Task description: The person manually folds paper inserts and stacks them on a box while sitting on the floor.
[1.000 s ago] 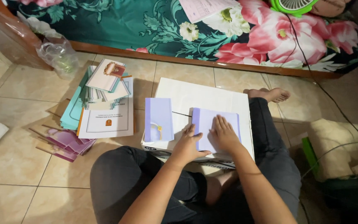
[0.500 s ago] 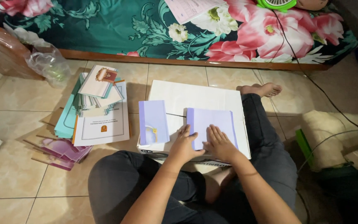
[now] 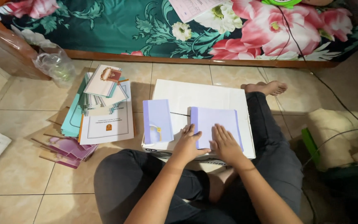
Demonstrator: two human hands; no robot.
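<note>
Nearest the camera, two bare forearms are seen reaching forward over crossed legs in dark trousers, the person being seated on the tiled floor [image 3: 17, 174]. The left hand [image 3: 187, 143] is laid at the lower left corner of a pale lilac folded sheet [image 3: 216, 124], its fingers [image 3: 187, 129] held loosely together and flat, the thumb stretched out toward the other hand; nothing is pinched. The right hand [image 3: 225, 143] is pressed palm down on the lower middle of the same sheet, its fingers [image 3: 219, 130] close together and extended — both hands are resting on the paper rather than gripping it. The sheet lies on the right half of a flat white box [image 3: 199, 93], which is set on the floor across the lap. Just to the left on the same box, apart from the hands, a second lilac card [image 3: 157, 121] with a small gold ornament is lying. A bare foot [image 3: 268, 88] is seen at the box's far right corner. To the left on the floor, a white printed document [image 3: 106, 126] is stacked over teal folders, with a pile of cards [image 3: 102, 89] on top and pink-purple envelopes [image 3: 69, 147] at the near edge. Farther off, a crumpled clear plastic bag [image 3: 54, 64] lies by the bed — a floral bedspread [image 3: 212, 29] in teal and pink covers it.
</note>
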